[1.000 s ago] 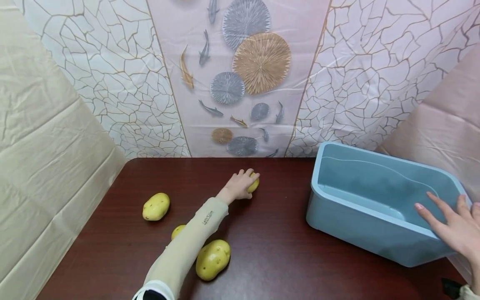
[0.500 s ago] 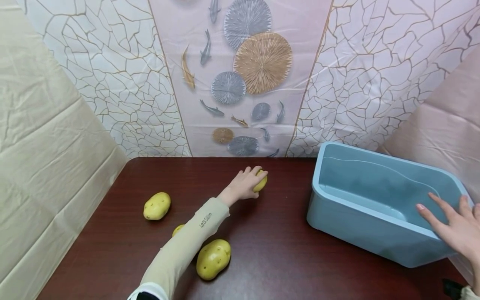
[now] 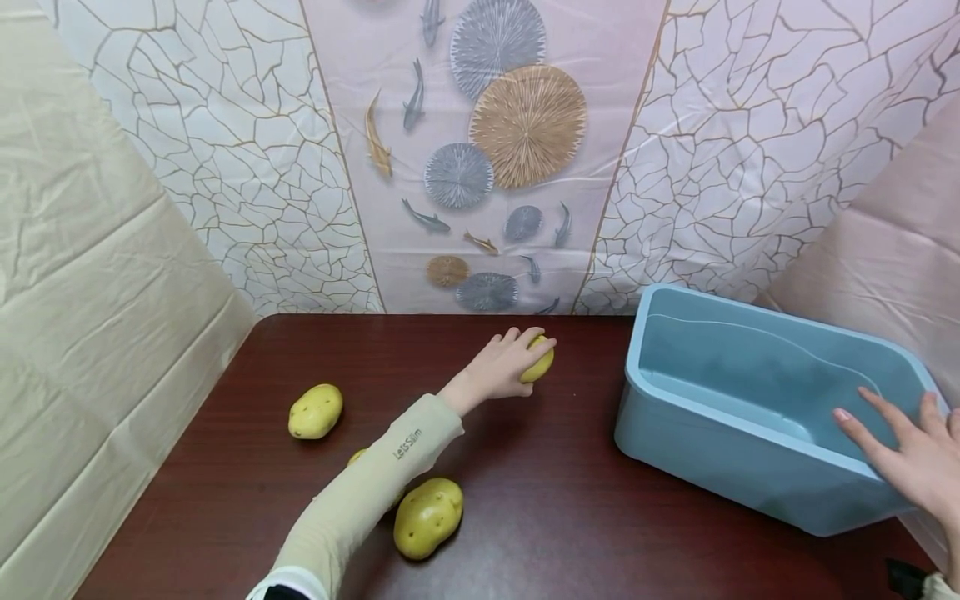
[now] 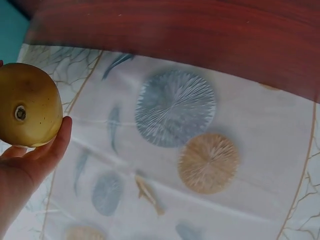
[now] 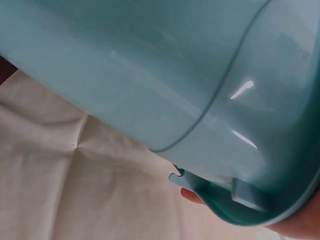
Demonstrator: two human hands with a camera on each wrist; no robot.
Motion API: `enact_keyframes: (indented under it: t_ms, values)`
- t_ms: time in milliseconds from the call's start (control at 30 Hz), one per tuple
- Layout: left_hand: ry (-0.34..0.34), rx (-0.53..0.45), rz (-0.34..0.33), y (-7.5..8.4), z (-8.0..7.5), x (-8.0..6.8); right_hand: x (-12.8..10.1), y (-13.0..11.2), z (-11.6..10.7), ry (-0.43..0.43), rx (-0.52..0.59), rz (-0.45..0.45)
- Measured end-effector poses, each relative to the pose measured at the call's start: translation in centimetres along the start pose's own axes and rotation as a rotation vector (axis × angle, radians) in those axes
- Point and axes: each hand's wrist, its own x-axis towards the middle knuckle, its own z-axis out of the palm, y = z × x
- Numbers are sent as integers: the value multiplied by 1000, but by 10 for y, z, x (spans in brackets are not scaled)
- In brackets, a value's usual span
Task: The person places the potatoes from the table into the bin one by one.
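Note:
My left hand (image 3: 501, 367) grips a yellow potato (image 3: 538, 360) above the far middle of the table. In the left wrist view, fingers curl against the underside of that potato (image 4: 30, 105), which shows a dark dimple. Over the near right corner of a blue bin (image 3: 697, 400), my right hand (image 3: 911, 450) lies with spread, mostly straight fingers. One fingertip (image 5: 192, 196) shows past the bin's rim in the right wrist view. Another potato (image 3: 315, 412) lies at the left, and a larger one (image 3: 429, 518) near the front. My left forearm partly hides more yellow potato surface (image 3: 357, 455).
A dark red-brown table (image 3: 555, 492) carries the potatoes and the bin. Behind it hangs a patterned cloth (image 3: 457, 233) with fish and round motifs. Plain pale cloth (image 3: 112, 333) borders the left side, and another drape (image 3: 892, 242) stands behind the bin's right end.
My left hand has moved right toward the bin, carrying the potato. The right hand and the bin have stayed in place.

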Motion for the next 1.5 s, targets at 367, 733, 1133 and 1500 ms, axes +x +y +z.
enact_keyframes:
  t_ms: [367, 733, 1133, 1500]
  values:
    - [61, 23, 60, 9, -13, -5, -1, -2, -1, 2, -16, -12]
    - [137, 69, 117, 19, -29, -9, 0, 2, 2, 6, -6, 1]
    - [201, 103, 167, 31, -45, -13, -1, -1, 0, 5, -10, 2]
    - [201, 120, 178, 38, -53, -12, -1, 0, 0, 9, -14, -3]
